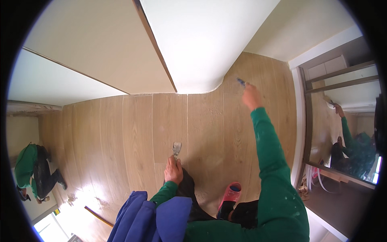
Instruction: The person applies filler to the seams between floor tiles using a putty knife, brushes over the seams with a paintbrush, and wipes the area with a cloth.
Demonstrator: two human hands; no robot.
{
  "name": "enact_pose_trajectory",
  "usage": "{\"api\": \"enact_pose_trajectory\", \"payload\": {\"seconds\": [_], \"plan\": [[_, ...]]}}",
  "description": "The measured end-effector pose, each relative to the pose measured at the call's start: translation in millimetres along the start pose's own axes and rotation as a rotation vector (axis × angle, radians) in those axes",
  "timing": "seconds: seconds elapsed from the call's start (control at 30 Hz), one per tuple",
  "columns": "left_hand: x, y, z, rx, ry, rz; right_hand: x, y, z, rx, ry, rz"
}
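My left hand (173, 172) is closed round the handle of a putty knife (177, 148). Its worn metal blade points away from me, over the wood-look floor (113, 133). Out to the far right, my right hand (252, 97) is closed on a small blue hand tool (241, 82). Motion blurs that tool, and its exact kind does not show. It is close to the floor, beside the rounded lower corner of a white wall (201, 48). Pale specks mark my green right sleeve (278, 173).
A person in green (32, 165) bends low at the far left. Beige panels (96, 44) meet the floor ahead. At right, a framed glass panel (342, 125) mirrors my arm. A pink shoe (231, 192), padded blue fabric (149, 218) and a thin strip (98, 216) are nearby.
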State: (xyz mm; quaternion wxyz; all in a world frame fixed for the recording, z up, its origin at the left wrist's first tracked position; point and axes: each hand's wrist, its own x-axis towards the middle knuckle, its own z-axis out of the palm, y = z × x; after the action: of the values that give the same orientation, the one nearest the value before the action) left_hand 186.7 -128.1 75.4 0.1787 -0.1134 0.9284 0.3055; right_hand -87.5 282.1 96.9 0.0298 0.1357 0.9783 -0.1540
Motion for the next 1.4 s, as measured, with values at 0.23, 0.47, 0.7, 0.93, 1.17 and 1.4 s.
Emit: {"api": "enact_pose_trajectory", "payload": {"seconds": [0.23,0.47,0.7,0.93,1.17,1.4], "plan": [[4,0,6,0.018,0.006,-0.003,-103,-94,70,0.003,-0.228,-0.101],[-1,-2,1,0.018,0.014,-0.011,-83,-31,-8,0.251,-0.087,-0.140],[5,8,6,0.003,0.013,0.009,-101,-8,23,-0.137,-0.205,-0.367],[-3,-1,-1,0.032,0.033,-0.002,-65,-39,-27,0.030,-0.233,-0.283],[3,5,3,0.026,0.023,0.012,-55,-20,10,0.046,-0.243,-0.194],[0,-3,3,0.013,0.021,-0.013,-27,-35,-22,0.146,-0.405,-0.021]]}}
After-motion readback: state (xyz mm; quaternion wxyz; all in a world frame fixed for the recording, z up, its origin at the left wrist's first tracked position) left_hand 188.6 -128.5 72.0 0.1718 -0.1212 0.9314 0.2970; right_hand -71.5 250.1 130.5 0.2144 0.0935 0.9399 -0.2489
